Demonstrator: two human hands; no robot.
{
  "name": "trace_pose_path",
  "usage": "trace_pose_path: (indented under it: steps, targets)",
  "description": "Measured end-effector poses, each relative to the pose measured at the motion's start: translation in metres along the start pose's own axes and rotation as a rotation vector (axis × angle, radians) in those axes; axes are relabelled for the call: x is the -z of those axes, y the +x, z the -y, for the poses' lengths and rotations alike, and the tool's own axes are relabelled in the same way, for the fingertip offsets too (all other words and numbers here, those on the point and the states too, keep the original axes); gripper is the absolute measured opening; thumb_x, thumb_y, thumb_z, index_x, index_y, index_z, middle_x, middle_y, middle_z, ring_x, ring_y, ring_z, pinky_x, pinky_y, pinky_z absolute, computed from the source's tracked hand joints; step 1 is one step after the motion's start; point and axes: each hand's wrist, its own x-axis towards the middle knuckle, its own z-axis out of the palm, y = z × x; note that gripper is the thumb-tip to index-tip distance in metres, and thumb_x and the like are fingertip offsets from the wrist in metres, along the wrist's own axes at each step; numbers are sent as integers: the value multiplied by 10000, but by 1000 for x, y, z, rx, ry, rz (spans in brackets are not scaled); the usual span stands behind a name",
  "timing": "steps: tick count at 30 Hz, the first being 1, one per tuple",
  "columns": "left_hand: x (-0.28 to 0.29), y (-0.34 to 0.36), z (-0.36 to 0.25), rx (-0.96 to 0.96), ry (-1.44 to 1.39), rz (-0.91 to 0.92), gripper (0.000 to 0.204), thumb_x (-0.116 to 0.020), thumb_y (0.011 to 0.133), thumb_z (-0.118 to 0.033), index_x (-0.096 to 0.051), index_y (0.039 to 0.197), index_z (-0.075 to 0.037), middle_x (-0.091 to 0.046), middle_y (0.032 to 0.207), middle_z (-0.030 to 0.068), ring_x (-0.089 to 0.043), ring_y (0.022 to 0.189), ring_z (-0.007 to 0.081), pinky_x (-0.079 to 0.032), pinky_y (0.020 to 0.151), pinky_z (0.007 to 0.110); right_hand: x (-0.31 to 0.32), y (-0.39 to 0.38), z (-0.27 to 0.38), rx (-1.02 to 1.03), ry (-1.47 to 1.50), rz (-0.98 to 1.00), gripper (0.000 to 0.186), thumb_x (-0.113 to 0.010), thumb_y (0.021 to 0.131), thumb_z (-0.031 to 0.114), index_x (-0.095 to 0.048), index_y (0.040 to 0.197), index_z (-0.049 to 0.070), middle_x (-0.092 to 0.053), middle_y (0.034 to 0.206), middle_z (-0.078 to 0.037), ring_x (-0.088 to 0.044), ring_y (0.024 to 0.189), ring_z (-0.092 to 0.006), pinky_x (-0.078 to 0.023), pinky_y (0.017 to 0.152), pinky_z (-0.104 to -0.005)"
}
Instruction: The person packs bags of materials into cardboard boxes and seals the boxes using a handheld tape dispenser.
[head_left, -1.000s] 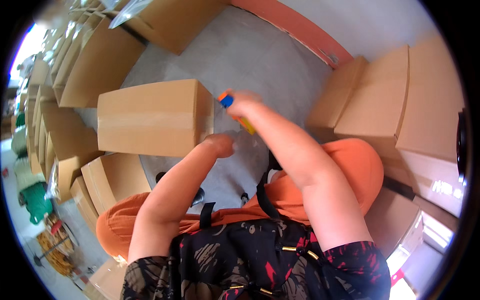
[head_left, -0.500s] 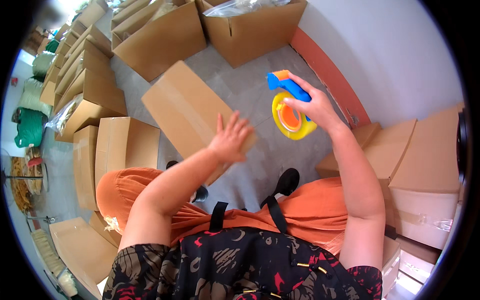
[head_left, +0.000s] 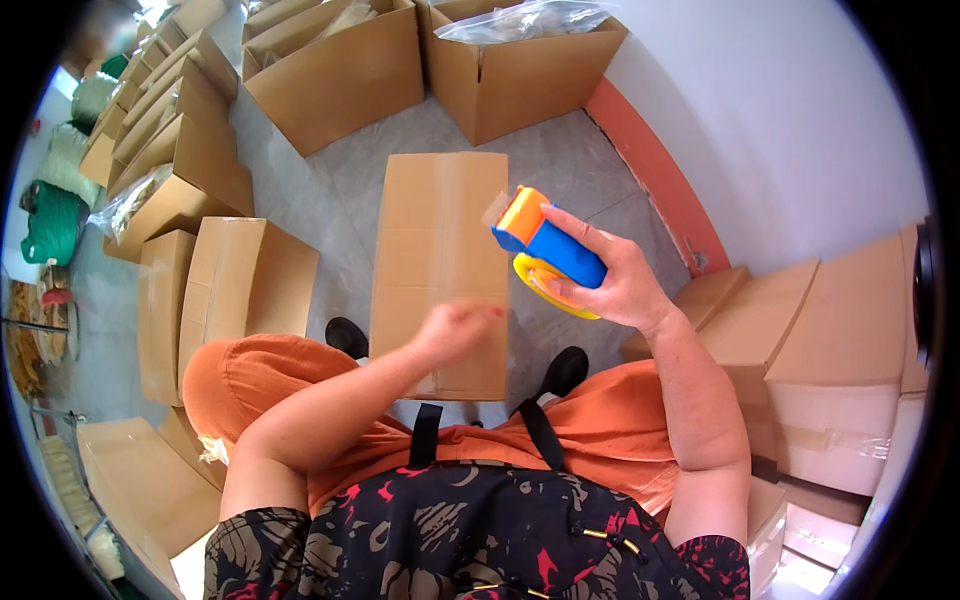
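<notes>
A closed cardboard box (head_left: 445, 225) sits on the floor between my feet, a strip of clear tape running lengthwise along its top seam. My left hand (head_left: 455, 335) is over the near part of the box, its fingers smeared by motion; whether it touches the cardboard I cannot tell. To the right of the box, my right hand (head_left: 620, 285) grips a tape dispenser (head_left: 565, 255) by its blue body. The dispenser has an orange head, and a yellow-rimmed tape roll shows under it. A short flap of tape sticks out from the head, close to the box's right edge.
Open cardboard boxes (head_left: 345, 80) with plastic bags line the far side and the left. Closed boxes (head_left: 240, 285) stand by my left knee, and more cartons (head_left: 835, 325) are stacked at right beside the wall (head_left: 780, 130). Green and white sacks (head_left: 55, 225) lie far left.
The box has turned from slanted to straight in front of me. My right hand has tilted the dispenser and brought it lower and left. My left hand, earlier spread, has moved nearer.
</notes>
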Motion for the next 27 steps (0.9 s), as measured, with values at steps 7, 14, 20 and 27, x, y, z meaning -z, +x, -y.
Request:
trace_pose_path:
  steps: [7, 14, 20, 27]
  targets:
    - [39, 29, -84, 126, -988, -54, 645, -443, 1020, -595, -580, 1318, -39, -601, 1286, 103, -571, 1206, 213, -460, 1065, 390, 13, 10, 1, 141, -84, 77, 836, -818, 734, 156, -464, 1486, 251, -698, 1099, -164, -702, 942, -337, -553, 810, -384]
    - [42, 25, -97, 113, -977, -95, 392, -541, 1044, -368, -620, 1248, -43, -679, 1157, 79, -679, 1020, 158, -582, 883, 312, -2, 15, -1, 82, -238, 143, 841, -819, 734, 217, -454, 1491, 256, -697, 1086, -160, -699, 915, -353, -560, 789, -394]
    - [44, 30, -83, 108, -856, -237, 320, -623, 1010, -298, -657, 1197, -40, -700, 1088, 63, -682, 978, 138, -579, 871, 300, -7, 32, -14, 94, -241, 221, 829, -818, 738, 230, -468, 1485, 314, -676, 962, -148, -681, 825, -344, -557, 753, -395]
    - [118, 63, -75, 79, -623, -484, 251, -672, 975, -214, -700, 1154, -39, -718, 986, 32, -675, 864, 117, -587, 811, 290, 8, 85, -30, 114, -325, 353, 820, -825, 740, 237, -482, 1472, 370, -626, 865, -122, -652, 789, -320, -544, 758, -393]
